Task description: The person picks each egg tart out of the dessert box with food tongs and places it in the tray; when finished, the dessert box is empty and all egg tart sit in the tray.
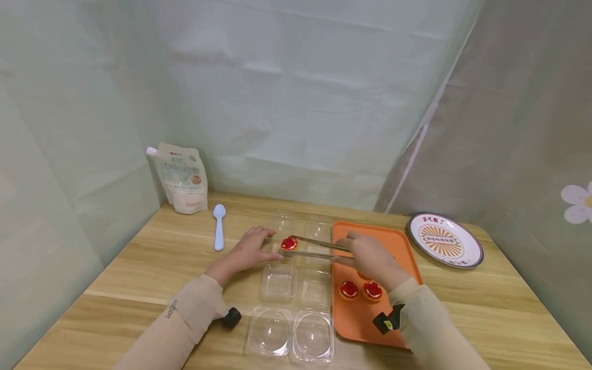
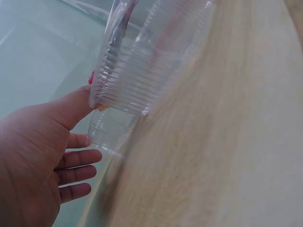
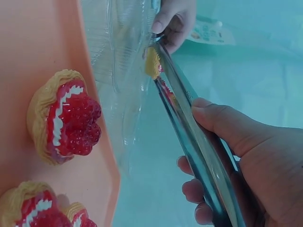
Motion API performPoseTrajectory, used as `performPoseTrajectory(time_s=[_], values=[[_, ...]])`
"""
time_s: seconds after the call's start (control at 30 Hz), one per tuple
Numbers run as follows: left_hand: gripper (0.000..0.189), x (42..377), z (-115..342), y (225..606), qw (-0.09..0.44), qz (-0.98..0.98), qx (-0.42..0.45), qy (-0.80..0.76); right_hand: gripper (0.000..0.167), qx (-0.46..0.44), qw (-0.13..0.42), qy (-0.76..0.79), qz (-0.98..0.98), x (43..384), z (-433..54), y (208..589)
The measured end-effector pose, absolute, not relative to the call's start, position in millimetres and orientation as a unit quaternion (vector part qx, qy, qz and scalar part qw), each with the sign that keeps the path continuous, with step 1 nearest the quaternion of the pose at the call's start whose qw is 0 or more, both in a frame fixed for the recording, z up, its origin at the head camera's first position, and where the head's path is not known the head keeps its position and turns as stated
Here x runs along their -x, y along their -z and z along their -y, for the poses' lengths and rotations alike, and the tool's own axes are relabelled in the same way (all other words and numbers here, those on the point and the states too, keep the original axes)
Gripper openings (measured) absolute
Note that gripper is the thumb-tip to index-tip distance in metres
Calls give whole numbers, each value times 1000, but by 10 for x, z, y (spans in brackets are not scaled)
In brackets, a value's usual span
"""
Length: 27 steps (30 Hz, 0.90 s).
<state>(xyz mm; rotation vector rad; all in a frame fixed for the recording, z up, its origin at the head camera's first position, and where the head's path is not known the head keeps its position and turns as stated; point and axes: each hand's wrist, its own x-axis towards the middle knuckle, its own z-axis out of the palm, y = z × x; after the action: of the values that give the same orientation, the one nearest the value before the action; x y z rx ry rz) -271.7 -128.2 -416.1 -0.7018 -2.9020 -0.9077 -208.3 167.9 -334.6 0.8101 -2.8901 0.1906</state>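
My right hand [image 1: 372,257] grips metal tongs [image 3: 189,125], whose tips hold a small tart [image 1: 289,243] with a red fruit topping. The tart is over the clear plastic containers toward the back left; how far above them I cannot tell. My left hand [image 1: 247,248] is at the left side of these containers, its thumb against a container wall [image 2: 123,90] in the left wrist view and its other fingers extended. More red-topped tarts [image 1: 349,290] sit on an orange tray [image 1: 374,231], one partly hidden by my right hand.
Clear containers [image 1: 279,281] and their round-marked parts [image 1: 313,334] stand in two columns left of the tray. A pale blue spoon [image 1: 219,228] lies farther left, near a standing spouted pouch [image 1: 182,180]. A patterned plate [image 1: 445,240] is right of the tray.
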Motion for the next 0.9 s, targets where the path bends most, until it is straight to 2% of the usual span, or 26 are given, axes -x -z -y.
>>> performPoseTrajectory(time_s=[0.47,0.9], values=[[76,2715,1271,4160,13,931,227,287,32,-277,159,-86,944,1929,-1904,3347],[73,2719,1271,4158,15,931,226,287,32,-246,193,-75,947,1787,-2178,3263]])
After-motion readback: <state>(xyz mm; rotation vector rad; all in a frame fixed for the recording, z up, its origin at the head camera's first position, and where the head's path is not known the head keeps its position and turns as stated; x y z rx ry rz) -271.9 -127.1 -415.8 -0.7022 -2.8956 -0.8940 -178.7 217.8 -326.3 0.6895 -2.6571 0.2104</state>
